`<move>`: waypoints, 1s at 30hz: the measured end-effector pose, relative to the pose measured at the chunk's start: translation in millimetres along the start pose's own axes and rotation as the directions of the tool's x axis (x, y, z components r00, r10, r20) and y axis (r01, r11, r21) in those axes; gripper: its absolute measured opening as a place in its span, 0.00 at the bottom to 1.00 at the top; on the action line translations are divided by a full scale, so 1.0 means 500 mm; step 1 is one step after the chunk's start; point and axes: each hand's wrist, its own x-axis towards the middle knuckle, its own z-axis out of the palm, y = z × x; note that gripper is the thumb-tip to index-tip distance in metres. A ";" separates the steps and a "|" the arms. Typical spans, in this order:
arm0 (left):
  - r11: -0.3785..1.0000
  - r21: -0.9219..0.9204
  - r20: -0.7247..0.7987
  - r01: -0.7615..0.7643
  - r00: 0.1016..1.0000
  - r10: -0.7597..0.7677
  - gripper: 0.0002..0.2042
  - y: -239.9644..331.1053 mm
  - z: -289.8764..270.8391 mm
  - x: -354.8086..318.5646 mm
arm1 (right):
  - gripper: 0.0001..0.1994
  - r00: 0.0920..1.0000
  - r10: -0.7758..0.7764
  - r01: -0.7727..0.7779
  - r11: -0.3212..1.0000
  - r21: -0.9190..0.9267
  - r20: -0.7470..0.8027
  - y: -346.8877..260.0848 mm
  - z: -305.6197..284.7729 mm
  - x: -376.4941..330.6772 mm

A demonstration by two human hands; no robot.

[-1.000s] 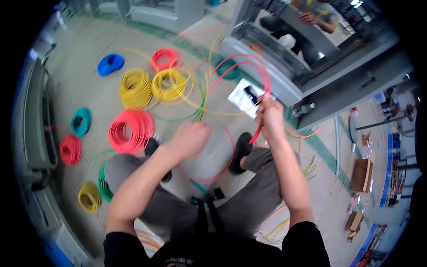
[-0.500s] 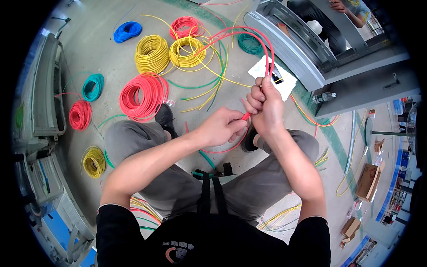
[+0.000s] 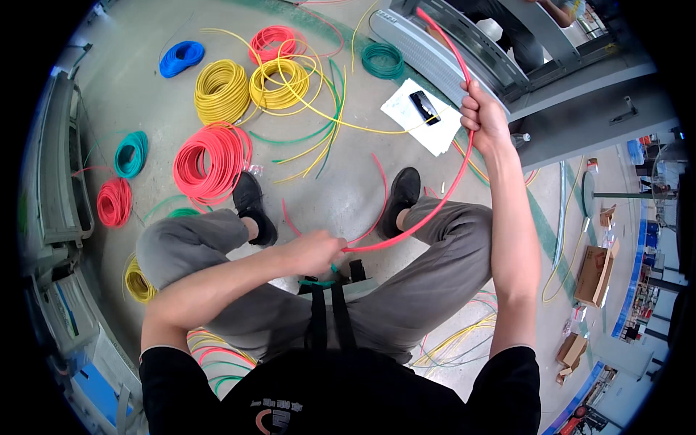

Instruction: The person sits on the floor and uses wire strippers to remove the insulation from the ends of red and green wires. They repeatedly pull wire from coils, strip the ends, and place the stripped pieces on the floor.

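Observation:
My right hand (image 3: 484,116) is raised at the right and closed around a length of red wire (image 3: 377,247). From it the wire's upper part runs up to a free end in front of the grey cabinet (image 3: 435,58). Below that hand the wire bows down over my right leg to my left hand (image 3: 317,254), which is closed on it low between my knees and somewhat blurred. A loose red strand (image 3: 385,188) curves over the floor between my shoes. A large coil of red wire (image 3: 190,165) lies beyond my left knee.
Beyond my feet lie yellow coils (image 3: 206,94), a blue coil (image 3: 181,59), a green coil (image 3: 383,61) and loose strands. White papers (image 3: 397,110) bearing a black phone (image 3: 424,107) lie before the cabinet. Someone's legs (image 3: 507,36) show behind it. A cardboard box (image 3: 594,275) stands far right.
My hands have moved apart. The right went up and rightward; the left came down and leftward. The red wire, earlier looped up beyond my hands, now stretches in a curve between them.

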 end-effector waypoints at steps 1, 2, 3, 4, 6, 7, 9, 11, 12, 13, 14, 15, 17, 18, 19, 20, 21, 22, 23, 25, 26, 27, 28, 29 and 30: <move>0.997 0.075 0.038 0.031 0.999 -0.034 0.07 -0.001 -0.003 0.004 | 0.14 0.996 -0.079 0.082 0.992 -0.099 0.028 0.010 0.019 -0.012; 0.987 0.150 0.073 0.058 0.995 -0.070 0.07 0.002 -0.002 0.006 | 0.15 0.995 -0.091 0.094 0.988 -0.123 0.037 0.020 0.040 -0.026; 0.993 0.102 0.025 0.060 0.998 -0.063 0.08 0.007 -0.001 0.008 | 0.15 0.993 -0.110 0.116 0.983 -0.146 0.048 0.027 0.066 -0.039; 0.997 0.054 -0.020 0.058 0.998 -0.056 0.08 0.014 0.001 0.015 | 0.16 0.989 -0.128 0.137 0.980 -0.147 0.070 0.043 0.085 -0.047; 0.991 -0.127 -0.169 0.027 0.984 -0.048 0.09 0.031 0.002 0.028 | 0.16 0.984 -0.124 0.136 0.986 -0.093 0.129 0.073 0.137 -0.074; 0.966 -0.257 -0.266 -0.010 0.962 -0.060 0.09 0.039 0.000 0.037 | 0.16 0.980 -0.118 0.126 0.991 -0.042 0.163 0.086 0.162 -0.091; 0.926 -0.367 -0.388 -0.087 0.919 -0.068 0.10 0.045 -0.011 0.038 | 0.16 0.959 -0.171 0.183 0.983 -0.034 0.224 0.094 0.177 -0.108; 0.931 -0.329 -0.447 -0.160 0.895 -0.004 0.10 0.037 -0.035 0.046 | 0.17 0.929 -0.250 0.256 0.967 0.014 0.272 0.081 0.168 -0.111; 0.930 -0.320 -0.438 -0.178 0.899 0.021 0.09 0.034 -0.045 0.054 | 0.15 0.934 -0.237 0.245 0.970 0.005 0.269 0.063 0.166 -0.121; 0.952 -0.267 -0.454 -0.149 0.891 0.012 0.08 0.033 -0.050 0.052 | 0.15 0.936 -0.233 0.231 0.972 0.038 0.262 0.059 0.163 -0.122; 0.970 -0.213 -0.469 -0.119 0.883 0.006 0.08 0.031 -0.059 0.045 | 0.15 0.939 -0.230 0.219 0.973 0.071 0.254 0.058 0.163 -0.123; 0.982 -0.159 -0.486 -0.102 0.874 0.012 0.08 0.031 -0.066 0.044 | 0.15 0.943 -0.232 0.215 0.972 0.096 0.240 0.053 0.158 -0.125; 0.990 -0.122 -0.504 -0.065 0.864 -0.006 0.07 0.030 -0.073 0.051 | 0.15 0.949 -0.252 0.236 0.966 0.102 0.187 0.035 0.147 -0.131; 0.993 -0.089 -0.511 -0.073 0.859 0.017 0.07 0.034 -0.083 0.056 | 0.15 0.953 -0.248 0.232 0.967 0.104 0.175 0.031 0.136 -0.130; 0.995 -0.057 -0.520 -0.081 0.853 0.040 0.07 0.038 -0.091 0.061 | 0.15 0.956 -0.243 0.228 0.968 0.105 0.164 0.030 0.124 -0.126; 0.996 -0.043 -0.537 -0.082 0.843 0.047 0.07 0.028 -0.083 0.069 | 0.16 0.948 -0.271 0.263 0.962 0.070 0.168 0.035 0.116 -0.122; 0.993 -0.081 -0.519 -0.081 0.854 0.027 0.07 0.026 -0.074 0.075 | 0.16 0.937 -0.297 0.295 0.955 0.038 0.183 0.043 0.114 -0.113; 0.991 -0.113 -0.501 -0.072 0.865 0.006 0.07 0.026 -0.068 0.072 | 0.16 0.940 -0.291 0.302 0.953 -0.035 0.176 0.049 0.113 -0.110; 0.988 -0.145 -0.487 -0.060 0.873 -0.018 0.07 0.028 -0.061 0.066 | 0.16 0.949 -0.286 0.302 0.945 -0.123 0.137 0.055 0.106 -0.110; 0.991 -0.102 -0.539 -0.091 0.842 0.022 0.07 0.016 -0.037 0.063 | 0.16 0.956 -0.276 0.292 0.920 -0.263 0.095 0.067 0.111 -0.104; 0.994 -0.035 -0.565 -0.104 0.822 0.066 0.08 0.009 -0.029 0.063 | 0.16 0.957 -0.280 0.291 0.915 -0.280 0.079 0.065 0.113 -0.102; 0.994 -0.036 -0.551 -0.100 0.832 0.063 0.08 0.013 -0.032 0.070 | 0.16 0.960 -0.275 0.280 0.909 -0.308 0.060 0.065 0.101 -0.104; 0.998 -0.067 -0.460 -0.013 0.888 -0.020 0.09 0.037 -0.052 0.074 | 0.16 0.960 -0.273 0.278 0.922 -0.268 0.059 0.063 0.082 -0.106; 0.998 -0.039 -0.498 -0.038 0.867 0.014 0.08 0.033 -0.048 0.079 | 0.16 0.960 -0.270 0.279 0.932 -0.230 0.067 0.060 0.076 -0.105; 0.997 -0.009 -0.529 -0.077 0.846 0.060 0.08 0.024 -0.044 0.084 | 0.16 0.957 -0.278 0.288 0.933 -0.216 0.076 0.056 0.073 -0.108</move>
